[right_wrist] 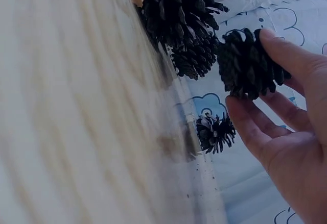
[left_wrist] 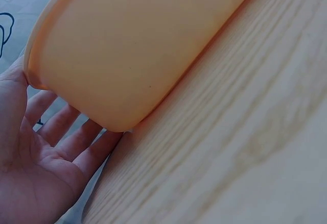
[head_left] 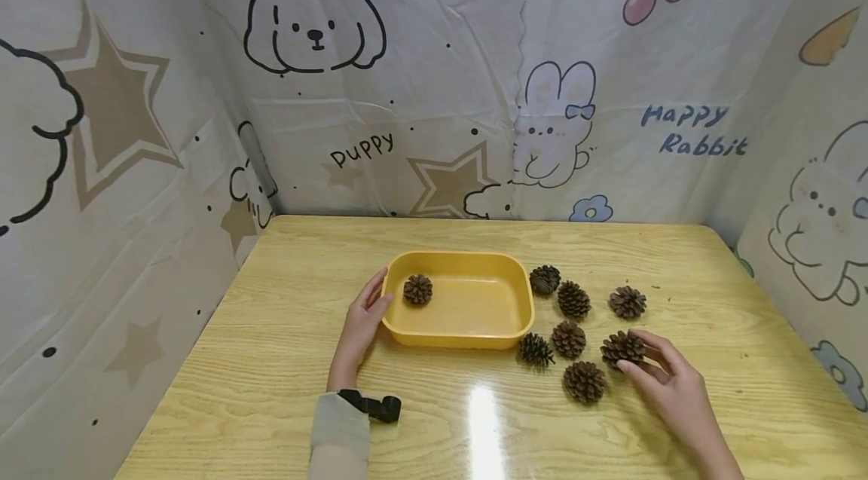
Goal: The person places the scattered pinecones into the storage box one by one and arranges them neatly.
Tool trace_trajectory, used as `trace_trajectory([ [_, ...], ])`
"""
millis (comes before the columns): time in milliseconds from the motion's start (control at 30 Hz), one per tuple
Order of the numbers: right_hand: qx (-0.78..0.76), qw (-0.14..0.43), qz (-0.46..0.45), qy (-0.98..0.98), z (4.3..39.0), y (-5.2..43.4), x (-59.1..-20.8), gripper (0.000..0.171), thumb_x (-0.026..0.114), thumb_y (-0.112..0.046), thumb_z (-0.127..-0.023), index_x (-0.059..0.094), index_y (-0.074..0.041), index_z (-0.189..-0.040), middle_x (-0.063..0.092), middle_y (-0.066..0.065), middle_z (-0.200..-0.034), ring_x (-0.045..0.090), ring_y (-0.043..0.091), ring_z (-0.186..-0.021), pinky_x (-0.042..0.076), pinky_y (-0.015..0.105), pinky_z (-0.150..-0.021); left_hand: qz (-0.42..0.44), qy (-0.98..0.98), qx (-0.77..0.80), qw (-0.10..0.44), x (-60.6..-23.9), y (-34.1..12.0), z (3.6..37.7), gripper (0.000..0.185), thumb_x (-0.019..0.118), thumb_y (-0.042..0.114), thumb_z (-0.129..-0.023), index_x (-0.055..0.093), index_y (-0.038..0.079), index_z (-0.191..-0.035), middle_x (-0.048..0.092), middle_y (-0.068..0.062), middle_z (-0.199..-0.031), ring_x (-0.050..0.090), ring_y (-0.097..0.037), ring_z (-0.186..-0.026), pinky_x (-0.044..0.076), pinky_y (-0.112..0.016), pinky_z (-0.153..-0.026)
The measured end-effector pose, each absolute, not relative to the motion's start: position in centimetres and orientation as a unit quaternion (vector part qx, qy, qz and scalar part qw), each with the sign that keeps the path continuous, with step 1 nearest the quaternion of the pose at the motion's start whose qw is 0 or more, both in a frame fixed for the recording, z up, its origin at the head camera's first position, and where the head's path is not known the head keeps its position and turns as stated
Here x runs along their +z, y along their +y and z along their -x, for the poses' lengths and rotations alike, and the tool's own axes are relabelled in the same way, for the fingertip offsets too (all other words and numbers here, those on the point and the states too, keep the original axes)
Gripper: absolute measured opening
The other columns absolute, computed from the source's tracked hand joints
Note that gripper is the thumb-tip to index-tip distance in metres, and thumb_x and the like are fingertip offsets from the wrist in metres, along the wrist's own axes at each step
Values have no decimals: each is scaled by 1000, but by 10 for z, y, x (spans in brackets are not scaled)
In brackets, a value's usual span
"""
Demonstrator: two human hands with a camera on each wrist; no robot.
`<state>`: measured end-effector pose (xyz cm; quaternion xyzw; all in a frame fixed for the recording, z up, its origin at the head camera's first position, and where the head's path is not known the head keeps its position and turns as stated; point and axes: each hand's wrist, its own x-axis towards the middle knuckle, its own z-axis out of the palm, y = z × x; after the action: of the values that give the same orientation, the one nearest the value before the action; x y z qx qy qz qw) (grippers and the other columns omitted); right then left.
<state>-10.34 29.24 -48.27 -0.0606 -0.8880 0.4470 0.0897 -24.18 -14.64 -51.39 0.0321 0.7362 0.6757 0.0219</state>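
A pine cone [head_left: 621, 349] is being pinched between the thumb and fingertips [right_wrist: 244, 113] of the right hand [head_left: 671, 388], near the right front of the bench [head_left: 271, 359]. From the head view it cannot be told whether the cone is being lifted clear of the wood or is only being touched where it lies; in the right wrist view it is being held at its sides, with the fingers only lightly curled.

The cone is being judged as light, stiff and dry, with open woody scales that are giving a rough, non-slip surface. The scale tips are likely to be brittle, so a gentle hold across the widest part of the body, thumb on one side and fingers opposite, is being taken as the safest place; squeezing at single scales is being avoided in this judgement.

The left hand [head_left: 362, 318] is being laid flat, fingers [left_wrist: 76, 142] straight, against the left end wall of the yellow tray [head_left: 468, 335], which is being steadied rather than gripped. One cone in the tray [head_left: 417, 289] is lying near its left end. Six loose cones are lying to the right of the tray, the nearest of them [head_left: 584, 380] just beside the held one.
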Motion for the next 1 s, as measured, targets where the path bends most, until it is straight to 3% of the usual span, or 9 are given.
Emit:
trace_trajectory([
  [100,442,117,48,-888,104,289,-482,60,69,-30,-91,47,-15,-145,47,8,-145,39,-28,-107,44,-4,-86,-32,735,677,23,-514,-147,242,52,52,23,-102,36,23,-152,35,-8,-159,36,-27,-146,34,-46,-120],
  [333,437,165,19,-884,111,277,-481,55,72,-21,-89,52,-10,-140,52,7,-138,43,-25,-109,45,-2,-88,-34,731,681,27,-516,-148,242,52,51,22,-103,36,23,-153,35,-9,-159,37,-27,-146,37,-47,-118],
  [500,451,161,10,-878,115,270,-477,55,72,-21,-89,52,-14,-140,50,-13,-133,44,-23,-110,45,-2,-88,-35,732,679,27,-515,-147,241,52,50,22,-103,35,23,-153,35,-10,-159,37,-28,-146,39,-47,-116],
  [600,456,161,3,-875,117,266,-475,55,72,-20,-89,52,-14,-140,50,-13,-133,44,-22,-110,45,-2,-88,-32,732,680,26,-514,-147,240,52,50,21,-103,35,23,-153,35,-9,-159,37,-28,-146,39,-47,-116],
  [733,455,164,-7,-875,121,261,-474,56,72,-19,-89,52,-14,-141,52,-2,-135,44,-22,-111,45,-2,-89,-35,732,680,23,-514,-147,240,53,51,22,-103,35,22,-153,35,-10,-159,37,-29,-145,39,-46,-116],
  [933,451,175,-27,-875,128,252,-474,55,73,-16,-88,52,-10,-139,50,-13,-132,45,-22,-110,46,-1,-89,-35,730,683,21,-516,-147,242,52,52,24,-102,37,24,-152,37,-8,-158,38,-27,-145,39,-46,-117],
  [1000,450,178,-32,-875,130,248,-473,54,73,-16,-88,53,-8,-138,51,-10,-131,45,-22,-110,46,-1,-89,-35,730,682,19,-517,-147,242,52,52,23,-102,37,23,-152,37,-9,-158,38,-28,-145,39,-47,-116],
])
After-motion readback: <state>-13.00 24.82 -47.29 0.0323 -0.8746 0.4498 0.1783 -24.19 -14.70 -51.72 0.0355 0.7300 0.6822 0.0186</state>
